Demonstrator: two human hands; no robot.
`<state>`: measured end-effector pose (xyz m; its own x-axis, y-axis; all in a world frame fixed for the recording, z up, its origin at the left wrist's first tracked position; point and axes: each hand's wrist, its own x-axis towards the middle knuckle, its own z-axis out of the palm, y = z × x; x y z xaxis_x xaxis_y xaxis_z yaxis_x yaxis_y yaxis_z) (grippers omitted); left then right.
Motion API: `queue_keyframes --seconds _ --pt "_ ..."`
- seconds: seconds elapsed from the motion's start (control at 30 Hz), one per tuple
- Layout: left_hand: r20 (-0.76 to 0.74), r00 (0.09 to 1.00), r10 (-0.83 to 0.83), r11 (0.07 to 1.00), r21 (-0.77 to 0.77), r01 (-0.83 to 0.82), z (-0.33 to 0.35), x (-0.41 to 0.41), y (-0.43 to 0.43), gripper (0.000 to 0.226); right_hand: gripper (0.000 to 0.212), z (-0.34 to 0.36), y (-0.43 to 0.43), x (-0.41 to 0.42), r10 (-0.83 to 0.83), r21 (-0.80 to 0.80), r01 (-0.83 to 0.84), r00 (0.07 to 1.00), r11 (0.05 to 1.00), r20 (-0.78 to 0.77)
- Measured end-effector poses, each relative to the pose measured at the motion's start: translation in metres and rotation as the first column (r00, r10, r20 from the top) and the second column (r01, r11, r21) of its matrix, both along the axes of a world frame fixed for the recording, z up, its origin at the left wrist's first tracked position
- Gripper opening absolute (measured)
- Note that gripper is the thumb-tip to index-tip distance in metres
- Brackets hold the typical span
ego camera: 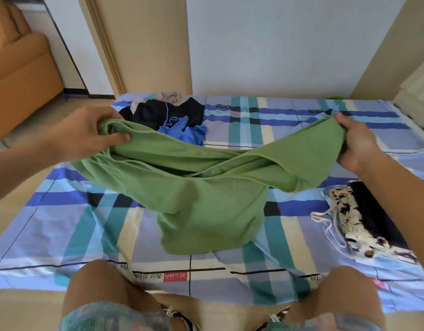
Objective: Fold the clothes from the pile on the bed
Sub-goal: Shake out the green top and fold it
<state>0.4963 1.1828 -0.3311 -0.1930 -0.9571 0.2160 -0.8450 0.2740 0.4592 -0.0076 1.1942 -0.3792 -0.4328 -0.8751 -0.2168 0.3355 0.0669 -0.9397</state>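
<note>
We judge the task to be somewhere in its middle. On the right side of the bed (86,223), close to the near edge, lie the folded pieces (359,218): a black-and-white patterned one with thin white straps and a dark one touching it on its right, so at least 2 items look done. At the far left corner the pile (168,115) holds several crumpled pieces in black, blue and a pale grey-beige, none of them folded, so most of the work is left.

The green garment (206,187) is the piece in hand, and its folding is not yet begun as far as we see: it is twisted and bunched, not spread flat. It hangs between the 2 hands above the middle of the bed, in front of the pile and well apart from the folded pieces. The left hand (86,132) has its grip closed round a gathered, rolled edge of the cloth. The right hand (356,144) pinches the other end, fingers curled over the fabric.

The long axis of the garment runs left to right across the bed, from one hand to the other, sagging in the middle. A broad flap drops from that line toward us, and its lower edge appears to touch the bed. We cannot tell which end is the neck and which the hem
</note>
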Motion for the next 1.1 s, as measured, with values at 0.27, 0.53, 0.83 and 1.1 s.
queue_keyframes --seconds 0.27,0.53,0.83,1.1 --pt "0.079 0.996 -0.047 0.990 -0.132 0.057 0.006 -0.022 -0.010 0.018 0.030 0.023 0.010 0.014 0.360 -0.367 -0.318 0.932 0.874 0.051" --pt "0.137 0.970 0.200 0.970 -0.168 -0.176 0.013 0.001 -0.010 0.021 0.064 0.026 -0.003 0.017 0.159 -0.062 -0.165 0.983 0.984 -0.092" --pt "-0.331 0.891 0.309 0.922 0.333 -0.196 -0.001 -0.020 -0.006 0.028 0.068 0.037 0.012 0.026 0.353 0.131 -0.341 0.745 0.931 -0.566" --pt "0.000 0.985 -0.174 0.934 0.316 0.165 0.024 -0.048 0.008 0.055 0.026 0.020 0.005 0.040 0.330 0.357 -0.197 -0.157 0.913 -0.931"
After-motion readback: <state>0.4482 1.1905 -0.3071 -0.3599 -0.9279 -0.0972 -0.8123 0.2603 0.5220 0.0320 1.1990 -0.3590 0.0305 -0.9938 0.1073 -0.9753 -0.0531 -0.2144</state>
